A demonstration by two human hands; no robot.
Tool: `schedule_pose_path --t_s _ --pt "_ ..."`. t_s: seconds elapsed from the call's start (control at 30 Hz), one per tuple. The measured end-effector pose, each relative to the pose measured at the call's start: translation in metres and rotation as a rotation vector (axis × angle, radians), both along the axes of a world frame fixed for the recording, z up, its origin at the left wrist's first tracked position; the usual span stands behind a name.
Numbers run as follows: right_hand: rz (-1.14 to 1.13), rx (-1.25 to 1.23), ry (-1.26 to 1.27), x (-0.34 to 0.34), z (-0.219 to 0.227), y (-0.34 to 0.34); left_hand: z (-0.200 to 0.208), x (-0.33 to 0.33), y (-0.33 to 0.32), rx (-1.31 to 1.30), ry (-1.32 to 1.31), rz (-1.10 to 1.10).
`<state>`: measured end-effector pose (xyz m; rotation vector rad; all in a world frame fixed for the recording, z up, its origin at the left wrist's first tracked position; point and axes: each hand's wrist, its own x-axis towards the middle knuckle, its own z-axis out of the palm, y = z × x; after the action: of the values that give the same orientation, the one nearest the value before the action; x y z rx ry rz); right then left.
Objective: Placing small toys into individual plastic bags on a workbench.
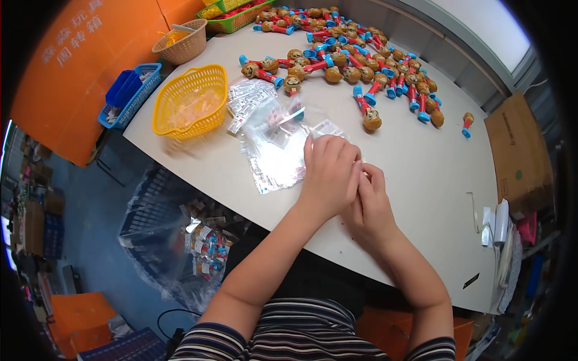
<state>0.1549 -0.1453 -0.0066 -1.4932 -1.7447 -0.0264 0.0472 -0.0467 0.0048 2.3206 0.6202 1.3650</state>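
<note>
Striped cloth (301, 334) covered the person's body below, with two bare forearms reaching up from short sleeves. At the table's (433, 210) near side, clear plastic bags (278, 165) lay just beyond the hands, overlapping in a loose, shiny spread, some flat and printed, the upper ones crumpled and see-through. The left hand (330, 168) came in from the lower left, its back turned up, fingers bent over toward the right. The right hand (370, 207) met it from the lower right, fingers curled and raised, so that the fingertips of both touched. Their fingers were bunched closely together, but they hid whatever lay between, and I could not tell whether either one gripped anything. To the left of the bags stood a yellow basket (198, 123), its sides full of holes. Beyond, a crowd of toys (372, 120) with round brown heads, red bodies and blue ends covered the far side. A cardboard box (521, 153) stood at the right edge; down on the left, a blue crate (144, 207) held bagged toys (208, 246).
</note>
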Motion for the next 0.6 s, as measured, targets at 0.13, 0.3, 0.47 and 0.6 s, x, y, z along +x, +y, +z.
schedule_pose_path --t_s 0.13,0.3,0.47,0.6 --pt "0.142 -0.265 0.17 0.01 0.014 -0.008 -0.01 -0.011 0.002 -0.055 0.208 0.107" --pt "0.1 -0.443 0.273 0.023 0.019 -0.011 -0.015 -0.03 0.003 -0.104 0.149 0.019" --pt "0.08 -0.228 0.212 0.028 0.0 -0.007 -0.02 -0.028 -0.009 -0.021 0.124 0.019" --pt "-0.05 -0.187 0.156 0.022 -0.011 0.0 -0.024 -0.028 -0.016 -0.012 0.15 0.026"
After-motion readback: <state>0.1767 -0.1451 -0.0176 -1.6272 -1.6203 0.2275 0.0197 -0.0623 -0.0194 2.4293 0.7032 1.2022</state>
